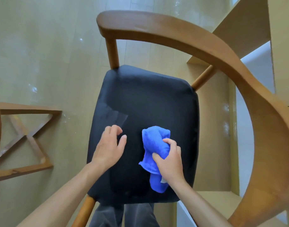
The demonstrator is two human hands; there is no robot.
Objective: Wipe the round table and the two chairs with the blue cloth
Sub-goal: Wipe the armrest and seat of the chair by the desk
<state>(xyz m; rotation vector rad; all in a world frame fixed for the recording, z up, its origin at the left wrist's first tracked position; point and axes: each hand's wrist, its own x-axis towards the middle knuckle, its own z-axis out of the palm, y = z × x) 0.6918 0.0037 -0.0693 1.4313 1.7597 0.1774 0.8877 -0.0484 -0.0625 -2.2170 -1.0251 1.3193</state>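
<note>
The blue cloth (156,154) is bunched and gripped in the right hand (169,161), thumb and fingers curled round it, and is pressed on the near right part of the chair's black seat (148,99). The left hand (108,147) is held over the near left part of the seat, fingers loosely bent, nothing grasped. A pale clear strip (115,116) lies on the seat just beyond the left hand. Because the cloth is wadded, little fabric probably meets the seat, so patches may be missed. The curved wooden backrest (181,28) beyond the seat may be overlooked.
</note>
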